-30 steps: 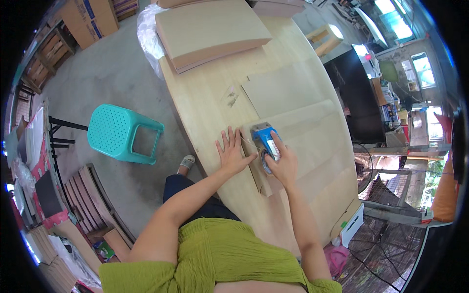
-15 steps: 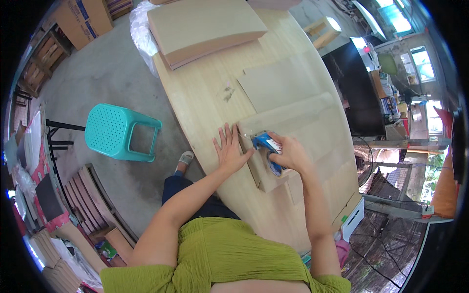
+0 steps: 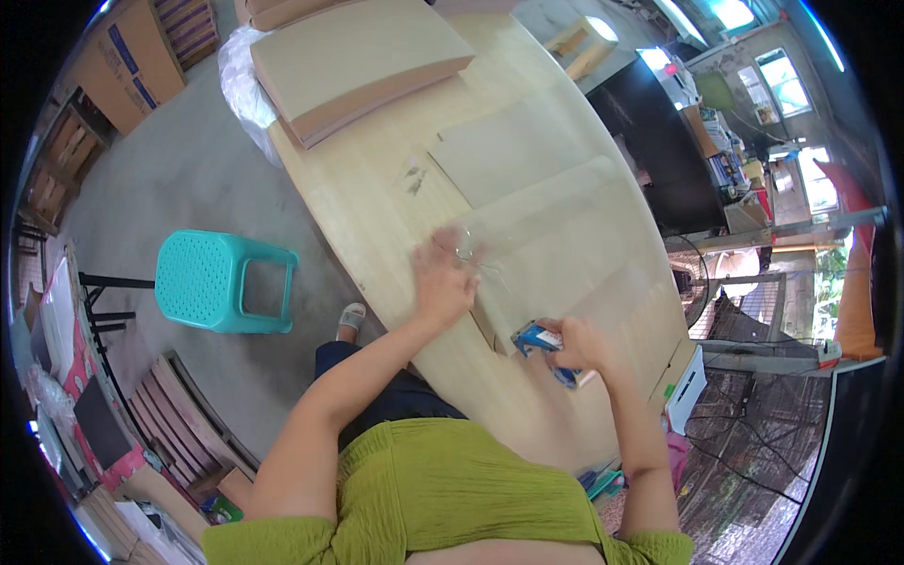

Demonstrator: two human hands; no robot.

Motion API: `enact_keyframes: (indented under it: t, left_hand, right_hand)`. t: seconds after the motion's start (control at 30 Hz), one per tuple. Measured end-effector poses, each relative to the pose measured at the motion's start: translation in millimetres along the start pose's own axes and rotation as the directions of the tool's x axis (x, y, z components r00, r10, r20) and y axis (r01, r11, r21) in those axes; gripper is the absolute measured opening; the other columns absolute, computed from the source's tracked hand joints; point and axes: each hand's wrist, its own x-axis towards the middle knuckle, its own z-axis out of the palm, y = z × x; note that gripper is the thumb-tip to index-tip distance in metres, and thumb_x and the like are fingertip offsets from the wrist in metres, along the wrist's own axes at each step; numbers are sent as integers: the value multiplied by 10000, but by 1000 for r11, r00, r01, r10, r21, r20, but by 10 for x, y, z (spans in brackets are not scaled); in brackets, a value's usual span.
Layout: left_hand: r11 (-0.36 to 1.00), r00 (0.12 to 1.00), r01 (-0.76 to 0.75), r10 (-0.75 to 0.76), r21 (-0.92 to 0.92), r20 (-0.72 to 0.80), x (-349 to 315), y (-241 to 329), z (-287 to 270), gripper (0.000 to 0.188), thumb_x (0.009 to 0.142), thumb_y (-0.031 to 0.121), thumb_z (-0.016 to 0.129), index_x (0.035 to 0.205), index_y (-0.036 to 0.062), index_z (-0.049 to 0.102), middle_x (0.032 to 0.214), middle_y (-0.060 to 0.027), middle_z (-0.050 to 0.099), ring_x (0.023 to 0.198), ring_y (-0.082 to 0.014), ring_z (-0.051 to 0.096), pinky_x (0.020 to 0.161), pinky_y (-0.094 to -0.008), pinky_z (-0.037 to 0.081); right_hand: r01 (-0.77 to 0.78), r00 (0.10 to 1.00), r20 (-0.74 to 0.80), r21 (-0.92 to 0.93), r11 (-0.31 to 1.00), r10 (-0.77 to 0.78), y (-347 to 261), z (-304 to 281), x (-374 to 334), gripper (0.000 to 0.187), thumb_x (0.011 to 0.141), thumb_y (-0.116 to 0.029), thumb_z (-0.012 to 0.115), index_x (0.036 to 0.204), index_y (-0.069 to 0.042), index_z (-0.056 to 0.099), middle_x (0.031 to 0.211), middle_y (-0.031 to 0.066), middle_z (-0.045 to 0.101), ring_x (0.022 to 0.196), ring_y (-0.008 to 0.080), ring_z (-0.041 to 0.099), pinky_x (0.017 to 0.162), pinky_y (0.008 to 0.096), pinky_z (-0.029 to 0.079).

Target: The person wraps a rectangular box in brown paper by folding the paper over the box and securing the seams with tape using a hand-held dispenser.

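My right hand point(image 3: 582, 345) grips a blue handheld tape dispenser point(image 3: 539, 337) above the near edge of a flat tan cardboard box point(image 3: 574, 254). A white roll edge shows beneath that hand. My left hand point(image 3: 444, 287) is at the box's left edge, its fingers smeared by motion. A thin, clear, shiny strip point(image 3: 465, 247) that looks like tape shows at those fingers; whether they pinch it cannot be made out. Beyond the box lies a flat cardboard flap or sheet point(image 3: 499, 155) on the pale wooden table point(image 3: 363, 202).
Flat cardboard boxes point(image 3: 363, 61) are stacked at the table's far left, with clear plastic wrap point(image 3: 247, 89) hanging beside them. A turquoise stool point(image 3: 202, 282) stands on the floor to the left. Teal-handled tools point(image 3: 601, 482) lie by my right forearm.
My right hand has drawn the tape dispenser toward me and slightly right, off the box's left part. The left hand has lifted from lying flat, and its fingers have moved. The head view has shifted slightly.
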Motion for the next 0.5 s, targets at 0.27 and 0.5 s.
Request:
enact_keyframes:
  t: [0.27,0.5]
  left_hand:
    - [752,736,-657,623,55,265,-5,39,-86,704,795,651,609,1439,416,447,1615,-31,226,1486,-354,158,1185,-603,106]
    - [735,703,-672,592,95,393,-28,344,-156,784,754,711,605,1457,419,420,1617,-67,213,1483,-360,162,1141,-667,116]
  right_hand:
    - [-3,959,255,-435,900,126,-561,-358,700,508,529,-287,760,1007,-114,765,920,151,738,819,335,709,736,409,574]
    - [-74,762,526,-508,858,377,339,865,492,438,470,-339,803,848,-119,786,882,142,737,783,299,706,685,421,566]
